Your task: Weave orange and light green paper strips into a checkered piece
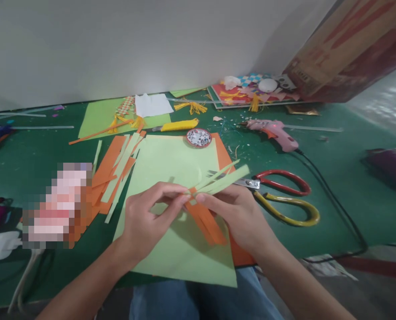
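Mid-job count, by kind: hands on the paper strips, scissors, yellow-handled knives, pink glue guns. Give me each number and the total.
Hands: 2 (left hand and right hand, both pinching the paper strips)
Scissors: 1
Yellow-handled knife: 1
Pink glue gun: 1
Total: 5

Orange strips [208, 226] and pale green strips [230, 178], all of thin paper, crossed in a small patch held over the light green sheet [171, 162]. From that crossing the orange strips ran side by side, close together, slanting toward the sheet's near right corner. The pale green strips fanned out loosely, their free ends separate and reaching past the sheet's right edge. Left fingers [177, 203] and right fingers [211, 203] pinched the strips at the crossing.
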Available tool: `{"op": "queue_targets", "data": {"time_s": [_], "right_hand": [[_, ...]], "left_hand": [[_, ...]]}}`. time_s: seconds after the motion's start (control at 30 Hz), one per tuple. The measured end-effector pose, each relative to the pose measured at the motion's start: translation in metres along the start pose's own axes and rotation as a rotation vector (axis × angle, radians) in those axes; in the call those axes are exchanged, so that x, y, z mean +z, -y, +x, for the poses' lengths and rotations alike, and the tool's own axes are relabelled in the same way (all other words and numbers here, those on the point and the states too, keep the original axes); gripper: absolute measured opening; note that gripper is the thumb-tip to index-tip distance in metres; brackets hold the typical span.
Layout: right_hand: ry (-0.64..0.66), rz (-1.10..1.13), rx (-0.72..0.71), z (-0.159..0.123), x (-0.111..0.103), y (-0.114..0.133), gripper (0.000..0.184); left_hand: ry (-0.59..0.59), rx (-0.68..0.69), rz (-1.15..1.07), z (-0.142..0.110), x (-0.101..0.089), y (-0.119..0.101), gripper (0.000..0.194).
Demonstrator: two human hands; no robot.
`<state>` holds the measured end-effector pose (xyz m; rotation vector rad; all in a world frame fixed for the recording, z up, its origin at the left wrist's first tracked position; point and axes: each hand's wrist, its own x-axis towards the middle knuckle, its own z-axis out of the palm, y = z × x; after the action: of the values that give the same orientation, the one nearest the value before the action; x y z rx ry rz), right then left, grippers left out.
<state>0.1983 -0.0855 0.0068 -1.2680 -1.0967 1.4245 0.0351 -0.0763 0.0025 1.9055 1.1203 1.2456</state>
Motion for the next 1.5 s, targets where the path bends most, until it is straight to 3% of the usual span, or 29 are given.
{"op": "queue_targets", "data": {"time_s": [0.2, 0.37, 0.57, 0.93, 1.1, 1.3, 1.5], "right_hand": [[0.023, 0.053, 0.001, 0.000, 0.002, 0.001, 0.009], [-0.033, 0.141, 0.062, 0.001, 0.005, 0.000, 0.022], [-0.030, 0.195, 0.059, 0.001, 0.006, -0.002, 0.007], [-0.050, 0.245, 0.064, 0.002, 0.006, -0.008, 0.013], [-0.046, 0.315, 0.092, 0.003, 0.005, -0.010, 0.015], [-0.041, 0.361, 0.119, 0.004, 0.005, -0.007, 0.021], [-0.016, 0.358, 0.108, 0.005, 0.004, -0.006, 0.023]], "left_hand": [[0.028, -0.041, -0.065, 0.001, -0.001, -0.002, 0.004], [0.057, -0.046, -0.062, 0.002, -0.002, -0.002, 0.007], [0.070, -0.058, -0.062, 0.003, -0.001, -0.004, 0.006], [0.053, -0.118, -0.041, 0.002, -0.003, -0.005, 0.005], [0.069, -0.172, -0.036, 0.004, -0.003, -0.005, 0.029], [0.079, -0.131, -0.063, 0.004, -0.004, -0.003, 0.009], [0.068, -0.154, -0.083, 0.004, -0.003, -0.005, 0.008]]}}
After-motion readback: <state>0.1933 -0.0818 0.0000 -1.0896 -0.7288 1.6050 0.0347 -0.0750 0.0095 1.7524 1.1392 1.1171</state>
